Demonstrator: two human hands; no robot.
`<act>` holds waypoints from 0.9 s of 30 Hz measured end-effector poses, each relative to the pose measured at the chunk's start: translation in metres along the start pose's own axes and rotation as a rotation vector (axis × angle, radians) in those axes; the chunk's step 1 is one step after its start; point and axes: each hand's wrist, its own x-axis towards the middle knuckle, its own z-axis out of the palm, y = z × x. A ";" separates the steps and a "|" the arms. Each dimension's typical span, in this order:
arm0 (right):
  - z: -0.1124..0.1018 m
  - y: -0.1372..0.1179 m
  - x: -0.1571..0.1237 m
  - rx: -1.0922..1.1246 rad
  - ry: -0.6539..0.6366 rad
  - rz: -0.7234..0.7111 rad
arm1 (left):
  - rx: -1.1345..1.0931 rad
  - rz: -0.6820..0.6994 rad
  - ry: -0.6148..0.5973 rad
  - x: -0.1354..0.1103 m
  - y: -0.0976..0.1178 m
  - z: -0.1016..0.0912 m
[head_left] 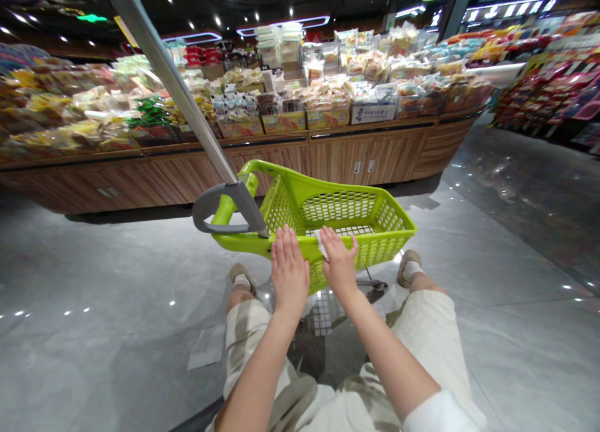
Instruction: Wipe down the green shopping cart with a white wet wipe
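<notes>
My basket [337, 205] was lime green with a latticed pattern, its handle [210, 208] grey. The cloth [321, 244] was white. My trousers [431, 332] were cream with beige checks, the floor [94, 294] mottled grey, the counter [375, 154] brown wood-grain.

The green shopping basket [337, 207] is open at the top, so from above there is free room down to its mesh bottom. Its mesh walls close the way from the sides and from the front. The near rim stands directly under the left grip [289, 272] and the right grip [340, 263]. At the left, the grey handle [220, 210] and the slanted metal pole [178, 88] cross the space, and a move up and to the left meets them. Beyond the basket the grey floor [94, 263] is free as far as the wooden display counter [365, 150], which is loaded with packaged snacks [328, 94]. To the right the floor is wide and free. The left shoe [241, 276] and the right shoe [409, 260] stand on either side of the basket.
</notes>
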 end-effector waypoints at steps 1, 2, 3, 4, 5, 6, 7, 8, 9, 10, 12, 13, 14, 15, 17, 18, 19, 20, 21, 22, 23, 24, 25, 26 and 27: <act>0.001 -0.017 0.005 0.032 -0.034 -0.053 | 0.005 -0.002 0.006 0.000 0.000 0.000; 0.001 -0.030 0.010 0.059 -0.058 -0.091 | 0.009 -0.001 0.012 0.000 -0.001 0.001; 0.001 -0.040 0.014 0.077 -0.073 -0.116 | 0.012 0.002 0.018 0.000 -0.002 0.001; 0.000 -0.045 0.016 0.086 -0.081 -0.133 | 0.011 0.005 0.022 0.000 -0.004 0.002; -0.001 -0.045 0.016 0.085 -0.085 -0.143 | 0.006 0.009 0.025 0.000 -0.005 0.002; -0.002 -0.040 0.014 0.074 -0.083 -0.147 | -0.001 0.013 0.024 0.000 -0.007 0.003; -0.003 -0.030 0.011 0.051 -0.076 -0.144 | -0.008 0.016 0.023 0.000 -0.008 0.003; -0.004 -0.017 0.006 0.019 -0.064 -0.131 | -0.015 0.017 0.020 0.000 -0.009 0.003; -0.004 -0.001 0.000 -0.018 -0.045 -0.104 | -0.019 0.017 0.017 0.000 -0.009 0.003; -0.005 0.016 -0.006 -0.056 -0.018 -0.064 | -0.023 0.017 0.011 -0.001 -0.010 0.003; -0.007 0.047 -0.017 -0.123 0.050 0.047 | -0.026 0.010 0.003 -0.001 -0.009 0.002; -0.007 0.058 -0.021 -0.150 0.088 0.110 | -0.027 0.005 -0.001 -0.001 -0.008 0.001; -0.008 0.064 -0.024 -0.171 0.123 0.171 | -0.029 0.001 -0.004 -0.001 -0.007 0.000; -0.007 0.064 -0.025 -0.183 0.148 0.216 | -0.033 -0.002 -0.007 -0.001 -0.005 0.000; -0.004 0.048 -0.021 -0.170 0.146 0.232 | -0.042 -0.007 -0.006 0.000 -0.002 -0.001; -0.002 0.033 -0.018 -0.142 0.120 0.199 | -0.043 -0.009 -0.003 0.000 -0.001 -0.001; 0.000 0.015 -0.013 -0.101 0.081 0.145 | -0.042 -0.012 0.004 0.000 -0.001 0.000; 0.002 -0.003 -0.008 -0.050 0.040 0.088 | -0.036 -0.017 0.017 0.000 0.000 0.001; 0.003 -0.020 -0.002 0.002 0.004 0.037 | -0.027 -0.024 0.034 0.000 0.000 0.002; 0.004 -0.034 0.002 0.046 -0.025 -0.003 | -0.018 -0.028 0.050 0.000 0.000 0.004; 0.004 -0.043 0.006 0.076 -0.044 -0.034 | -0.010 -0.032 0.064 0.000 -0.001 0.005; 0.003 -0.047 0.007 0.088 -0.057 -0.058 | -0.005 -0.033 0.071 0.001 -0.001 0.005; 0.002 -0.045 0.008 0.085 -0.061 -0.073 | -0.002 -0.031 0.068 0.001 -0.002 0.005; 0.000 -0.039 0.006 0.067 -0.060 -0.080 | -0.001 -0.026 0.057 0.001 -0.003 0.005; -0.002 -0.028 0.004 0.039 -0.052 -0.076 | -0.004 -0.020 0.043 0.001 -0.003 0.004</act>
